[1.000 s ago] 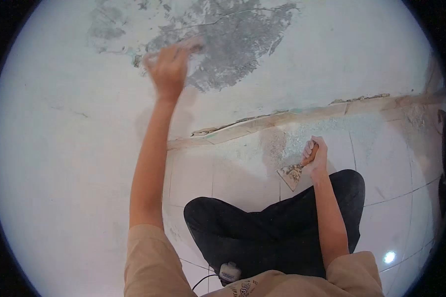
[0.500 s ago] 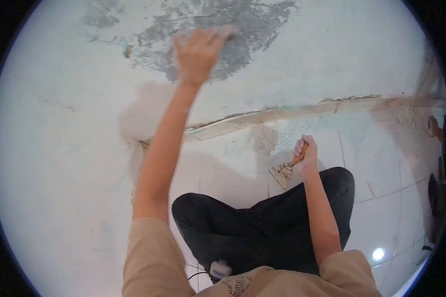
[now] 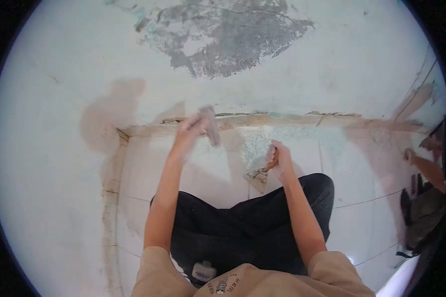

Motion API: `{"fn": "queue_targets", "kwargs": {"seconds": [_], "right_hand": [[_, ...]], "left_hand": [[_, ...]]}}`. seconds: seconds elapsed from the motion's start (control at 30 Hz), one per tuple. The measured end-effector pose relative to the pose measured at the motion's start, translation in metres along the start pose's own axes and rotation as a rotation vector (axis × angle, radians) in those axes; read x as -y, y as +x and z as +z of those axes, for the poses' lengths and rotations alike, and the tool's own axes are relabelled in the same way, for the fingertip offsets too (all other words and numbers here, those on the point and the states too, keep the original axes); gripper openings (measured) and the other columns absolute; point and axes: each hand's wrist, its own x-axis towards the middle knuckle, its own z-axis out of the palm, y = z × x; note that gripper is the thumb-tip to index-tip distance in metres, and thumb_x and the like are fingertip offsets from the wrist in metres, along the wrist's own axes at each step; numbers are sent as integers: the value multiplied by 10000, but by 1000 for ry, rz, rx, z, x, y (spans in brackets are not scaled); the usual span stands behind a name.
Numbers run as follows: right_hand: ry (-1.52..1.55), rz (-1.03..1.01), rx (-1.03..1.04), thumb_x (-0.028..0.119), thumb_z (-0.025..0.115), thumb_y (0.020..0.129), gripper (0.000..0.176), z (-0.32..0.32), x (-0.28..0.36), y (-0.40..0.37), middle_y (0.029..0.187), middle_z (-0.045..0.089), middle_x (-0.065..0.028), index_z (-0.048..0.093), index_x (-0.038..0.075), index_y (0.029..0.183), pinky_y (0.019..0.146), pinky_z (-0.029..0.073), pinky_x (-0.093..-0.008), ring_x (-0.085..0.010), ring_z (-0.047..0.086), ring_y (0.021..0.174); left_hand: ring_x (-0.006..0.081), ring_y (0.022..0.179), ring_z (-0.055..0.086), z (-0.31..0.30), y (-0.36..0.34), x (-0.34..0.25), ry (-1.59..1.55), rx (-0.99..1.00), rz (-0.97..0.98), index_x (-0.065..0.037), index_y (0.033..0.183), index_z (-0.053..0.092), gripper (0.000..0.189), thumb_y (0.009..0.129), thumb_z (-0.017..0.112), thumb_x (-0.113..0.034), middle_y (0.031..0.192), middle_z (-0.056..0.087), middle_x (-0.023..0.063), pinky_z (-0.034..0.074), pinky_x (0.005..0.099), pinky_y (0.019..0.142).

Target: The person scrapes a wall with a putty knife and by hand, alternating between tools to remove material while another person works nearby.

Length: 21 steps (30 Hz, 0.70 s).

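Note:
My left hand is closed on a greyish flat block, slightly blurred, held near the foot of the wall. My right hand grips the wooden handle of a scraper, whose wide blade points down and left above the floor tiles. On the wall above both hands is a rough grey patch where the paint is gone. Pale flakes lie on the floor beside my right hand.
A chipped skirting strip runs along the wall's foot and turns down at the left corner. At the far right another person's arm shows. My crossed legs are below, with a small pale object near the shirt.
My left hand has come down from the grey patch to the wall's foot, and the block in it now shows clearly. The view has shifted; my right hand still holds the scraper.

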Motion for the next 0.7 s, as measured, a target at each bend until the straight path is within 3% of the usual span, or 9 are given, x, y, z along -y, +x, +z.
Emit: {"fn": "queue_targets", "kwargs": {"seconds": [0.07,0.1,0.17,0.27,0.43,0.5,0.57,0.63,0.7], "right_hand": [[16,-13,70,253,496,889,312,14,6,-7,516,366,3,406,116,624,493,323,-263,-126,378,479],[67,-6,144,249,483,905,314,21,10,-10,520,363,4,409,114,632,508,329,-261,-124,377,489],[81,15,178,257,473,916,309,32,20,-10,530,361,6,413,117,647,522,333,-262,-120,373,502],[117,7,247,280,459,932,295,65,36,-1,554,360,14,418,126,684,540,338,-261,-113,363,526],[-26,39,305,349,463,939,293,125,49,24,621,397,26,426,130,746,577,359,-251,-105,389,593],[-162,-4,304,326,447,942,271,141,46,37,632,444,13,468,109,781,589,372,-261,-115,420,602],[-292,-47,299,303,431,946,264,151,45,44,643,491,0,510,88,816,601,385,-272,-125,451,612],[-474,-180,379,332,437,945,286,156,45,48,820,543,-52,538,65,940,750,414,-295,-157,515,797],[-478,-232,333,329,428,946,313,153,47,43,902,551,-71,541,43,1006,796,411,-304,-168,519,879]], "left_hand": [[137,976,548,17,-14,27,-421,186,-134,-3,1171,539,406,843,614,-229,1066,593,38,420,294,835],[137,976,548,21,-14,33,-460,177,-145,-3,1171,539,406,843,614,-229,1066,593,38,420,294,835],[195,1128,490,26,-15,43,-481,319,-259,44,1280,412,599,824,638,-273,1220,521,83,371,349,974],[203,1130,498,23,-12,45,-568,457,-218,53,1289,398,643,813,645,-302,1229,519,94,358,346,996],[166,1047,524,12,-12,35,-472,492,-188,62,1244,456,601,806,647,-304,1135,558,76,376,327,952],[108,939,542,10,-8,33,-197,493,-231,9,1176,555,433,820,638,-223,1018,602,44,414,252,847],[112,926,539,16,-9,34,-297,504,-204,14,1180,540,428,835,620,-227,1003,585,34,420,262,836],[116,913,537,18,-10,35,-394,517,-178,19,1184,525,423,851,602,-230,988,569,24,427,272,826],[104,884,544,17,-10,36,-526,481,-180,0,1178,536,362,873,569,-192,993,568,18,436,259,799]]}}
